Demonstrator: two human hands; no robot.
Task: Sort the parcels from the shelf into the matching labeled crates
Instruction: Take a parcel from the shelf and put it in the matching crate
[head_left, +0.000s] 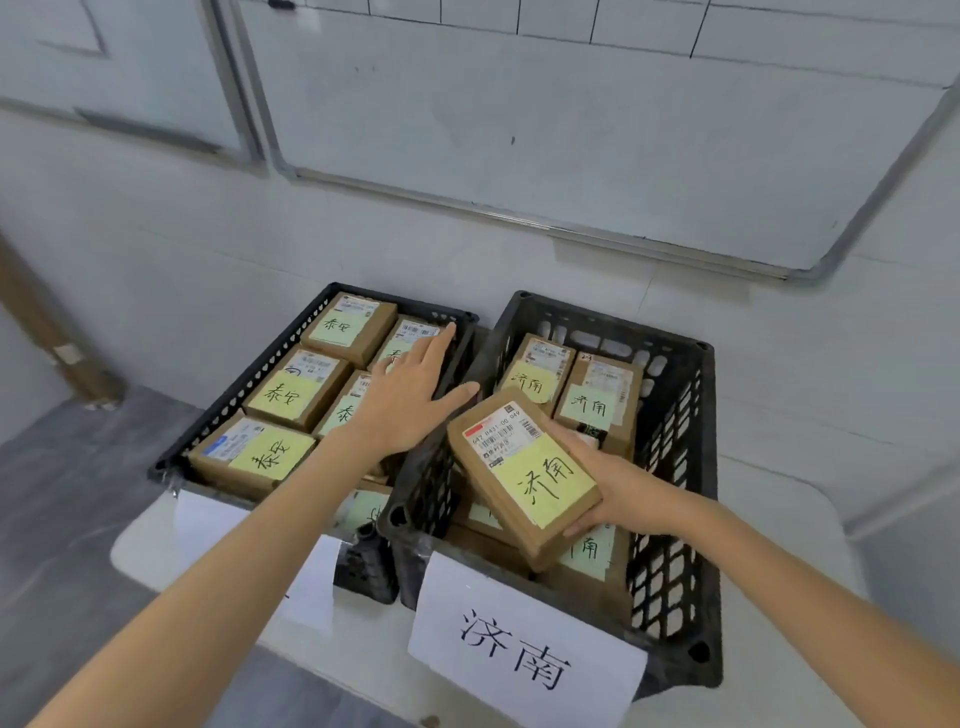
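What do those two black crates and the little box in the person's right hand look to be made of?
The left crate and right crate look like moulded black plastic, matte, judging by the regular lattice holes in their walls. The parcel held by the right hand seems plain brown cardboard, dull, with a yellow paper note stuck on it.

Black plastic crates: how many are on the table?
2. The left black plastic crate lies under the left hand; the right black plastic crate sits beside it, under the brown cardboard parcel the right hand holds. Others may lie outside the view.
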